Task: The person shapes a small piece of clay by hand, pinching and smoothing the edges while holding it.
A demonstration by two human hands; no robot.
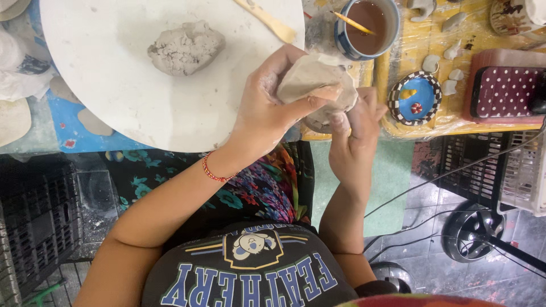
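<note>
Left hand (267, 116) is gripping a flattened clay piece (313, 79), thumb lying across its front. Right hand (355, 136) is cupping the same piece from below and the right, fingers closed on it. Clay is sitting between both hands, just off the edge of the white round board (114, 85). A rough clay lump (186, 48) is resting on that board, up-left of the left hand. A cup of brown liquid (368, 25) is standing just above the hands.

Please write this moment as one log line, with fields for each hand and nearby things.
left hand: grips clay piece | right hand: supports it below | round white board: clay lump | cup: brown liquid
</note>
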